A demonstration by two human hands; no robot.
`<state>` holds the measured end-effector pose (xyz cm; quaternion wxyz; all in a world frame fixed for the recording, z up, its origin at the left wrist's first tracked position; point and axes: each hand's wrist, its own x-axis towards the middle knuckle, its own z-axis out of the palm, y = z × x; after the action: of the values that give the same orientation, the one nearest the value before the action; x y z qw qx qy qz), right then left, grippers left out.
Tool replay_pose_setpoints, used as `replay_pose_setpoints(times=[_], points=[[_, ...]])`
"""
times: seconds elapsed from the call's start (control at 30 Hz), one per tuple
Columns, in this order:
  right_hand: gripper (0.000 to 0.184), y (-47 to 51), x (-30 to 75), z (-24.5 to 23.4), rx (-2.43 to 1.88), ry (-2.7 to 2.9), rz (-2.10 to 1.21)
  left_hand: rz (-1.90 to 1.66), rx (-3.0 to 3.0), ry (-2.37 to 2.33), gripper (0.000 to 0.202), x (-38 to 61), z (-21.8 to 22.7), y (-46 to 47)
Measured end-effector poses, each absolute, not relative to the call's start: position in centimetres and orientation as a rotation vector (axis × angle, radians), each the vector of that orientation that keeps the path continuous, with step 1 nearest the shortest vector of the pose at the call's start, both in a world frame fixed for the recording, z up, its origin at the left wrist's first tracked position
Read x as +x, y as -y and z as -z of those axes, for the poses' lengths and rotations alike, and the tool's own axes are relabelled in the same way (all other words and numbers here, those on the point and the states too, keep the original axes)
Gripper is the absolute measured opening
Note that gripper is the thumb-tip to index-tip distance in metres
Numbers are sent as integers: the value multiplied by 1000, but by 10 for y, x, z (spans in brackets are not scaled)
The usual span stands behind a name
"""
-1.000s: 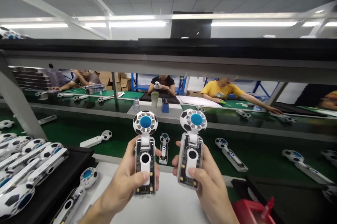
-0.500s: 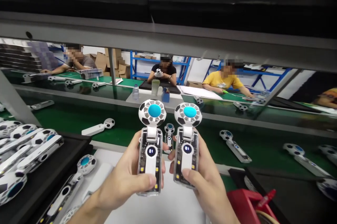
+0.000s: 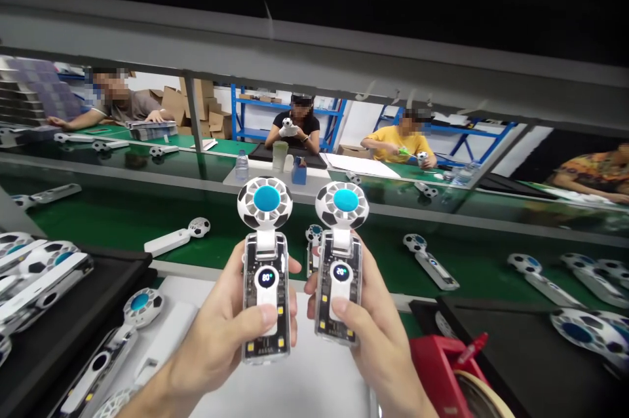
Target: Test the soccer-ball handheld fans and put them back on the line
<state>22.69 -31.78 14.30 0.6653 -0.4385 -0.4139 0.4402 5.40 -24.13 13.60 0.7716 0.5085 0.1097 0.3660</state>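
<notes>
My left hand [image 3: 216,333] is wrapped round a handheld fan [image 3: 266,264] with a football-patterned head, a blue centre and a clear body showing the circuit board. Its round display reads about 80, and my left thumb lies on the white strip below. In my right hand [image 3: 376,320] is a second, matching handheld fan [image 3: 340,261], its display reading about 20, with the thumb pressed on its strip. Both fans stand upright side by side, apart, above a white work surface [image 3: 295,385]. The fingers behind them are partly hidden.
Several fans lie on a black tray [image 3: 118,274] at left. More, such as one fan [image 3: 430,262], rest on the green belt [image 3: 363,241]. A red tape dispenser [image 3: 437,365] sits at right, beside a black tray [image 3: 515,339]. Co-workers sit across the line under a low shelf beam [image 3: 314,71].
Both displays have changed from 01 to about 80 on the left and 20 on the right. The view has shifted slightly. A yellow-sleeved co-worker now has a football-headed piece at hand.
</notes>
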Motion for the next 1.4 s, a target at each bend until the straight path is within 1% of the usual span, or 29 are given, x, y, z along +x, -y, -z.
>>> replay_pose_setpoints(times=[0.17,0.5,0.63,0.67,0.7,0.77,0.8,0.83,0.97,1.13,1.27,1.4], points=[[74,316,228,-144,-986,934,-998,-779,1079,-207,40,54,-137,240],[70,315,224,-143,-971,879,-1041,-777,1043,-199,37,59,-135,236],[71,312,225,-142,-986,871,-1003,-762,1039,-167,39,59,-135,235],[68,311,225,-142,-990,865,-993,-753,1038,-159,40,59,-134,235],[60,309,225,-142,-991,859,-986,-758,1035,-158,39,59,-134,235],[37,307,225,-142,-995,851,-968,-806,1026,-182,31,61,-133,235],[29,306,224,-142,-1002,853,-950,-835,1016,-203,26,62,-132,235],[25,305,224,-142,-1010,862,-931,-863,1002,-223,21,64,-132,235],[24,305,223,-140,-998,929,-857,-886,933,-246,17,68,-131,233],[25,307,222,-138,-925,944,-698,-893,912,-249,19,64,-135,229],[24,309,220,-138,-860,934,-719,-951,963,-290,19,61,-140,233],[20,310,219,-138,-797,900,-782,-1099,1032,-428,16,62,-146,239]])
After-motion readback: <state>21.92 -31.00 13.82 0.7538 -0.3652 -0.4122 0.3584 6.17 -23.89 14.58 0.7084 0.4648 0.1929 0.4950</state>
